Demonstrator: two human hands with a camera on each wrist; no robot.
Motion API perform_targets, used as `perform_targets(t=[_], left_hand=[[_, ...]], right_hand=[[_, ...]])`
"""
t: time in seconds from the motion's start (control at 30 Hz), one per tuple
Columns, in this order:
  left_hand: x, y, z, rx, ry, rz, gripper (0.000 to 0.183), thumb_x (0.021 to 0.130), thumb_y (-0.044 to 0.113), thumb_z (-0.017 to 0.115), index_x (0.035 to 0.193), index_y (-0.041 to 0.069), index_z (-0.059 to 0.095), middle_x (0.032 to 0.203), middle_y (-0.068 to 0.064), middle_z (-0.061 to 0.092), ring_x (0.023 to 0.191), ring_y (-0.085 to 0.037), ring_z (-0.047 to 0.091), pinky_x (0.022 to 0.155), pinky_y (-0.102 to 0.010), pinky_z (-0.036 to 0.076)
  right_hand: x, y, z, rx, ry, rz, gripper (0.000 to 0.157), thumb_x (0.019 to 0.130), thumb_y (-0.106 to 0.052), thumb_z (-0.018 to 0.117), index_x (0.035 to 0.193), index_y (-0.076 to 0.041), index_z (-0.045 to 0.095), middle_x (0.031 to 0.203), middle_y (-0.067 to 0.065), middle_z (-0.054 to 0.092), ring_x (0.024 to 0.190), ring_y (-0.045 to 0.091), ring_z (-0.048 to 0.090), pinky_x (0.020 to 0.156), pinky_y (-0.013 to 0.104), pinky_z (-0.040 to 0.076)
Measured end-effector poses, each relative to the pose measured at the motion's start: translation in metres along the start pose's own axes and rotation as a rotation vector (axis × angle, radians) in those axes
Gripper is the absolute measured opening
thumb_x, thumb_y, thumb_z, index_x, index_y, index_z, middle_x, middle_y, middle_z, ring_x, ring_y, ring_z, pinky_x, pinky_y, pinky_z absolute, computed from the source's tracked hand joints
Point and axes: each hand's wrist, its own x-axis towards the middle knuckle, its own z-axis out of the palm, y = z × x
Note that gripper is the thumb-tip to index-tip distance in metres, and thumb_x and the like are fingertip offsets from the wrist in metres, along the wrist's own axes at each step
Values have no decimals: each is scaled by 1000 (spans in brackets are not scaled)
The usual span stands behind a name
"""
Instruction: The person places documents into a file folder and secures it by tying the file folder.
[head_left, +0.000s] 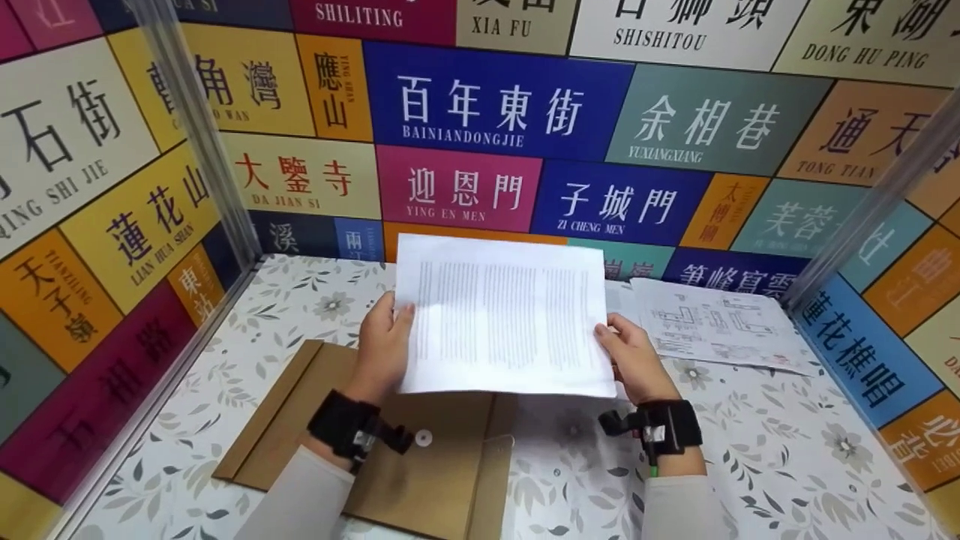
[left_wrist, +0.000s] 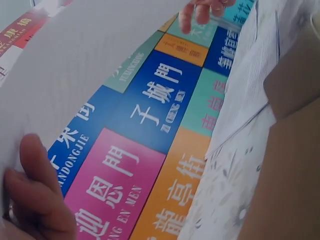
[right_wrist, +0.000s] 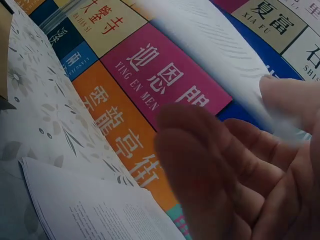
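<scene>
A white printed sheet (head_left: 502, 322), covered in columns of small text, is held up over the table, tilted toward the head camera. At its left edge my left hand (head_left: 381, 349) pinches it, thumb in front. My right hand (head_left: 634, 356) grips the opposite edge near the lower corner, with its thumb on the front. The right wrist view shows that hand's fingers (right_wrist: 200, 165) bent behind the paper. Below lies a brown kraft document envelope (head_left: 420, 480) with a white button and a string, partly hidden by the left forearm and the sheet.
Several papers with line drawings (head_left: 712, 326) lie on the table at the back right. The floral tabletop (head_left: 750, 442) is bounded by walls of colourful sign panels (head_left: 495, 97) at the back and both sides. Clear plastic strips (head_left: 202, 135) run up the corners.
</scene>
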Motion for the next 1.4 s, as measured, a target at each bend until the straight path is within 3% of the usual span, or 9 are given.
perform_targets(t=[0.2,0.3,0.5,0.67,0.87,0.97,1.1,1.3,1.4], left_hand=[[-1,0,15,-21,-3,-52,34,111,14,44,143,6,55,123,-9,67,100,-23,63,87,-38,51],[0,3,22,33,-8,-49,29,111,16,46,134,5,58,116,-12,67,97,-24,61,85,-38,50],[-4,10,25,351,-45,-97,41,109,34,53,135,3,58,114,-16,70,98,-28,66,86,-43,53],[-48,0,21,696,-132,-20,60,103,42,61,145,1,49,125,-20,66,107,-33,64,94,-49,54],[-118,-14,40,1161,-460,79,79,96,53,62,140,-13,52,136,-33,57,133,-49,48,114,-60,35],[-140,-16,52,1297,-556,130,92,95,62,59,145,-15,48,147,-38,48,142,-54,39,119,-61,27],[-152,-17,61,1284,-534,154,88,95,54,65,143,-17,48,147,-45,42,142,-58,37,118,-62,31],[-156,-22,60,1177,-557,58,73,91,26,65,143,-21,44,149,-49,34,143,-62,31,118,-65,29],[-158,-24,58,1231,-572,61,75,84,23,71,141,-20,47,147,-47,38,140,-61,35,115,-64,34]], right_hand=[[-1,-1,2,-48,51,-66,37,111,-12,50,140,9,52,98,13,75,80,21,75,69,34,61],[-3,-2,-4,-99,84,-77,38,109,-10,52,142,9,52,97,14,75,77,20,75,67,33,61],[-10,-4,-28,-134,129,-78,41,109,-11,53,146,8,51,98,12,76,77,19,75,67,33,62],[-23,3,-55,-186,146,-50,45,109,-12,52,150,7,47,109,17,74,82,19,75,71,36,63],[-51,15,-83,-284,284,7,46,109,-12,52,150,9,47,115,16,73,82,10,73,70,30,61],[-58,15,-88,-336,328,21,45,109,-14,52,148,8,49,113,16,73,80,9,72,68,28,60],[-57,14,-88,-361,312,16,45,109,-16,52,148,6,50,116,19,72,81,10,73,69,29,60],[-53,11,-85,-332,281,29,45,109,-14,52,149,6,49,113,14,74,81,10,73,68,29,60],[-54,8,-83,-310,287,30,44,109,-14,52,148,7,49,111,12,74,81,9,73,68,28,60]])
